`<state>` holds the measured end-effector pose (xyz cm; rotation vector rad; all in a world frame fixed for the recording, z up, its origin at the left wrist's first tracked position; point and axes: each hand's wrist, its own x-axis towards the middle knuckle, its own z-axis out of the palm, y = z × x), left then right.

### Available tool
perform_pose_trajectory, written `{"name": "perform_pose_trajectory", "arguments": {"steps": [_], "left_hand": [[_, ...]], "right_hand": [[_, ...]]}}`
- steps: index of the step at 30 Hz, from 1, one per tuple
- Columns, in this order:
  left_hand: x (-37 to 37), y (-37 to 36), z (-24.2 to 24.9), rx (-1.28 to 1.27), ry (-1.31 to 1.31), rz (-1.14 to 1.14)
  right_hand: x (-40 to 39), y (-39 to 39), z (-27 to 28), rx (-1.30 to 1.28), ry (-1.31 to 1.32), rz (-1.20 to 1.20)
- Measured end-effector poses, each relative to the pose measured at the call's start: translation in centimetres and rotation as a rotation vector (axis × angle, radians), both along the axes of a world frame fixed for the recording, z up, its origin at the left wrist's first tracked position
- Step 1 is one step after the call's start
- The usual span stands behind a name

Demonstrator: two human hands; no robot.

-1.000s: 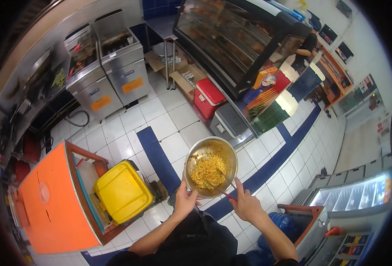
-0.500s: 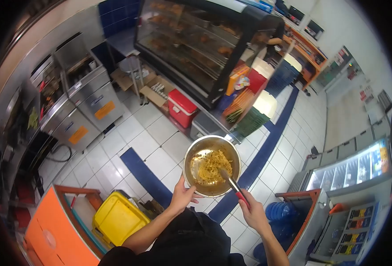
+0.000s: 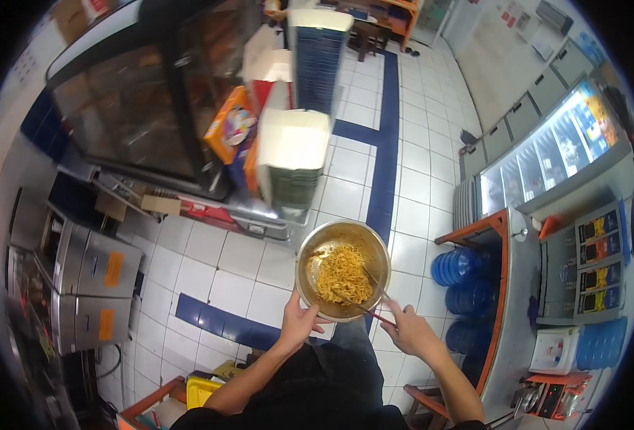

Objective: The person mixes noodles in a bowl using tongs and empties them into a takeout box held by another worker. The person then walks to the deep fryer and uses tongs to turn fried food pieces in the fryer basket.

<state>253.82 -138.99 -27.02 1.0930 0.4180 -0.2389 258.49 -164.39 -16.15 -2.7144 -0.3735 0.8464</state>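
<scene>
My left hand [image 3: 299, 324] grips a round metal bowl [image 3: 307, 276] by its lower left side, thumb near the rim and fingers underneath. Yellow-brown noodles [image 3: 342, 274] lie in the bowl, with bits of seasoning stuck to the inner wall. In my right hand [image 3: 411, 332] are metal tongs [image 3: 369, 312] with a red grip, entering over the bowl's lower right rim. Their two arms are spread apart, tips down among the noodles. The right fingers are slightly blurred, but they close round the tongs' handle.
A glass display cabinet [image 3: 123, 107] stands at the upper left, beside stacked food boxes [image 3: 295, 143]. Along the right are a metal-topped counter [image 3: 521, 287], blue water bottles [image 3: 467, 301] and a lit drinks fridge [image 3: 539, 154]. White floor tiles [image 3: 421, 193] with blue strips run ahead.
The view has swung right and moved forward, bringing the box stacks and right counter closer. The tongs' arms have spread apart in the noodles. Both hands keep their holds.
</scene>
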Motion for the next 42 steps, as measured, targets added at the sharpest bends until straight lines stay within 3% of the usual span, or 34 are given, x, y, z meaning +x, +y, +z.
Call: {"name": "perform_pose_trajectory", "arguments": {"steps": [6,13,15,21,26,30,35,37,40,42], "left_hand": [[13.7,-9.4,-2.2,0.015,0.016,-0.126],[30.8,-17.6,0.5,0.02,-0.008,-0.099],[34.7,-18.9,1.6,-0.034,-0.025,-0.112],[45.0,-22.2,0.8,-0.021,0.008,-0.012],[54.2,-21.9,-0.2,-0.034,0.034,0.01],[63.1,-20.6,-0.6,-0.012,-0.002,0.005],[74.9,-17.4,1.3,-0.031,0.011,0.018],[78.6,-16.4,2.1,-0.035,0.047,0.026],[83.9,-14.6,2.5,-0.005,0.017,0.072],[87.6,-13.1,2.4,-0.003,0.008,0.121]], "right_hand": [[12.5,-7.8,-5.5,0.161,-0.113,-0.224],[24.8,-17.7,-0.9,0.399,-0.414,-0.203],[28.4,-19.8,0.6,0.028,-0.3,-0.085],[39.8,-22.9,6.9,-0.067,-0.239,-0.023],[51.1,-22.7,4.4,-0.047,-0.21,-0.032],[62.5,-20.7,0.0,-0.024,-0.37,-0.061],[76.9,-17.2,-1.0,0.004,-0.477,-0.047],[81.3,-15.8,-0.4,0.009,-0.382,-0.069],[87.3,-12.7,-0.1,0.28,-0.016,-0.168],[91.5,-11.2,-1.6,0.442,-0.035,-0.098]]}}
